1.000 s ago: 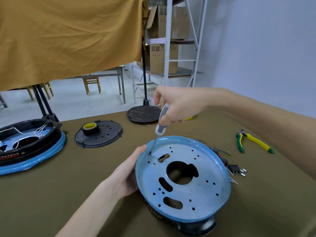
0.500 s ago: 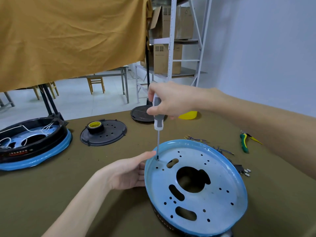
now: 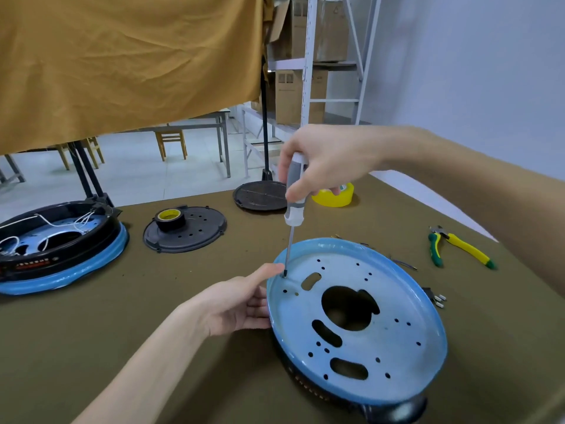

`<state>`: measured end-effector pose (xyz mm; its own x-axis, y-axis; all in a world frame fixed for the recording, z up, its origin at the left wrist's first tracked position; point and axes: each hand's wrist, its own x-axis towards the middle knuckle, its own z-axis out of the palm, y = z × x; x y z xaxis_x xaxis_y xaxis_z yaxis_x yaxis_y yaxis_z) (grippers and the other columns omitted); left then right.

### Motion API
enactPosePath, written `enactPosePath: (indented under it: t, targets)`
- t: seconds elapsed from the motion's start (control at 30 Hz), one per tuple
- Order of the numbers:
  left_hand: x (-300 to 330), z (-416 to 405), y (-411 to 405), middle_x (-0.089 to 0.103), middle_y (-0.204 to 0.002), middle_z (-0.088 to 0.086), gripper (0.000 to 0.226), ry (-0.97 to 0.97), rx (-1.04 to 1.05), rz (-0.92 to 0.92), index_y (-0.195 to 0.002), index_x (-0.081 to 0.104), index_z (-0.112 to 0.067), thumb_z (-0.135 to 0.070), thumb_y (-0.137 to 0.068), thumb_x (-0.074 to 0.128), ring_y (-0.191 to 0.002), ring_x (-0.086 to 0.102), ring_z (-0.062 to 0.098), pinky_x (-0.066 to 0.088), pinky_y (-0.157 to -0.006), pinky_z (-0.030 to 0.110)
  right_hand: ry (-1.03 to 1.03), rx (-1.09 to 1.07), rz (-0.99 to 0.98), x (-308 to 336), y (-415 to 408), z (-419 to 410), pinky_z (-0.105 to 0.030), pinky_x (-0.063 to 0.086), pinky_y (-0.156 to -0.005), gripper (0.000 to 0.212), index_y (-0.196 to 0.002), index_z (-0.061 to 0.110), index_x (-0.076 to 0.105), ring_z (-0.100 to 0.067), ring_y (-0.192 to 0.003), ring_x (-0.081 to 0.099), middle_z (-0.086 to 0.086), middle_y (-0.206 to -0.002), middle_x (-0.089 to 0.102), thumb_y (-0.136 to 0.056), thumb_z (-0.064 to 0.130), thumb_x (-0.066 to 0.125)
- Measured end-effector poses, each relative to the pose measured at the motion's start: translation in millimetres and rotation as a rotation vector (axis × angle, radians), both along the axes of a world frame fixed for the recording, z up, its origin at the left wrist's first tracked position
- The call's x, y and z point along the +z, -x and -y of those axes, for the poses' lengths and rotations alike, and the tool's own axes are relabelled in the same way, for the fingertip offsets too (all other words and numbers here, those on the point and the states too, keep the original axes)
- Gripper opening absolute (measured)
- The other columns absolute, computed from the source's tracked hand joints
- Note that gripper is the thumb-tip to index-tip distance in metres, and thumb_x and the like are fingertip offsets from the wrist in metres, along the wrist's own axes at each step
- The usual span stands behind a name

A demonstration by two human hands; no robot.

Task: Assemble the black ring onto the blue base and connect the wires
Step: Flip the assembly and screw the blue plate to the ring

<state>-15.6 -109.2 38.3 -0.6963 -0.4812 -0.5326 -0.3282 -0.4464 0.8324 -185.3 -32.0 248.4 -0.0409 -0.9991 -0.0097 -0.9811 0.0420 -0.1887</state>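
The right hand (image 3: 330,166) grips an upright screwdriver (image 3: 294,203), tip just inside the blue base's (image 3: 382,301) left rim, where the left hand's (image 3: 238,307) straight fingers steady the edge

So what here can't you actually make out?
Head view only:
- Black ring: mostly hidden beneath the blue base.
- Screwdriver tip: too small to tell whether a screw sits under it.
- Small parts right of the base: too small to identify.
- Second assembly: cut off by the left edge.
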Motion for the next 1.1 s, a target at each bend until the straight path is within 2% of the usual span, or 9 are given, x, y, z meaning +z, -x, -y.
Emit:
enactPosePath:
  t: [0.17,0.33,0.43,0.57,0.67,0.73,0.87,1.0,1.1]
  targets:
    - [-11.3,-17.3,3.0,0.076,-0.078,0.01,0.064,-0.051,0.194,-0.03,-0.105,0.073,0.002,-0.049,-0.07,0.089,-0.066,0.074,0.019,0.064,-0.067,0.034,0.081,-0.011,-0.067,-19.2,2.6,-17.1,-0.023,0.049,-0.047,0.03,-0.105,0.016,0.063,-0.013,-0.05,0.068,-0.003,-0.069,0.075,-0.1,0.045,0.059]
    - [-1.3,-20.8,-5.7,0.071,-0.11,0.017,0.082,-0.141,0.079,-0.007,-0.124,0.066,0.006,-0.047,-0.067,0.09,-0.098,0.073,0.027,0.063,-0.089,0.041,-0.038,0.001,0.125,-14.4,4.3,-27.6,-0.019,0.046,-0.042,0.036,-0.119,0.022,0.049,-0.003,-0.043,0.059,0.005,-0.066,0.071,-0.092,0.02,0.073]
    - [0.3,-20.7,-8.3,0.071,-0.109,0.017,0.081,-0.145,0.052,-0.006,-0.126,0.064,0.007,-0.047,-0.071,0.088,-0.097,0.073,0.027,0.062,-0.092,0.04,0.008,-0.015,0.056,-17.7,0.0,-24.8,-0.018,0.042,-0.038,0.032,-0.117,0.022,0.049,-0.006,-0.04,0.058,0.012,-0.052,0.066,-0.095,0.031,0.071]
    - [0.1,-18.9,-10.3,0.07,-0.112,0.018,0.082,-0.149,0.035,-0.012,-0.128,0.062,0.008,-0.048,-0.074,0.086,-0.099,0.072,0.026,0.062,-0.095,0.039,0.031,-0.01,0.012,-19.9,-4.3,-22.0,-0.02,0.045,-0.042,0.036,-0.117,0.023,0.05,-0.006,-0.044,0.06,0.004,-0.069,0.07,-0.095,0.045,0.068]
    - [-0.9,-19.4,-11.7,0.073,-0.11,0.018,0.083,-0.163,0.033,-0.021,-0.127,0.062,0.009,-0.047,-0.072,0.088,-0.097,0.075,0.025,0.062,-0.092,0.039,-0.013,0.016,0.076,-19.0,-5.1,-22.2,-0.017,0.047,-0.043,0.035,-0.118,0.023,0.05,0.0,-0.046,0.062,0.004,-0.083,0.071,-0.094,0.034,0.072]
    - [-2.1,-18.8,-11.3,0.074,-0.108,0.017,0.081,-0.176,0.042,-0.036,-0.126,0.063,0.008,-0.046,-0.071,0.089,-0.096,0.076,0.025,0.062,-0.092,0.039,-0.016,0.016,0.106,-15.7,-3.4,-21.9,-0.017,0.047,-0.043,0.032,-0.115,0.022,0.051,-0.001,-0.045,0.062,0.003,-0.077,0.071,-0.094,0.028,0.073]
    - [-5.6,-15.6,-10.9,0.075,-0.118,0.017,0.08,-0.181,0.057,-0.042,-0.128,0.063,0.008,-0.043,-0.071,0.09,-0.105,0.076,0.026,0.062,-0.094,0.04,0.045,-0.05,-0.04,-22.0,-2.9,-16.5,-0.018,0.042,-0.039,0.033,-0.113,0.019,0.049,-0.012,-0.043,0.063,0.001,-0.06,0.071,-0.098,0.045,0.063]
    - [-9.9,-13.6,-12.3,0.076,-0.117,0.02,0.084,-0.169,0.054,-0.041,-0.128,0.062,0.009,-0.043,-0.068,0.09,-0.106,0.076,0.028,0.062,-0.093,0.04,-0.079,-0.037,0.114,-18.2,4.0,-17.8,-0.017,0.047,-0.044,0.046,-0.125,0.021,0.044,-0.002,-0.045,0.062,-0.004,-0.088,0.071,-0.093,0.033,0.075]
    - [-15.0,-11.7,-13.2,0.076,-0.117,0.02,0.088,-0.153,0.068,-0.046,-0.128,0.062,0.008,-0.046,-0.065,0.091,-0.107,0.076,0.028,0.063,-0.092,0.039,-0.1,-0.03,0.162,-18.9,5.1,-14.4,-0.02,0.051,-0.046,0.039,-0.125,0.014,0.047,-0.011,-0.051,0.069,-0.008,-0.083,0.077,-0.097,0.026,0.071]
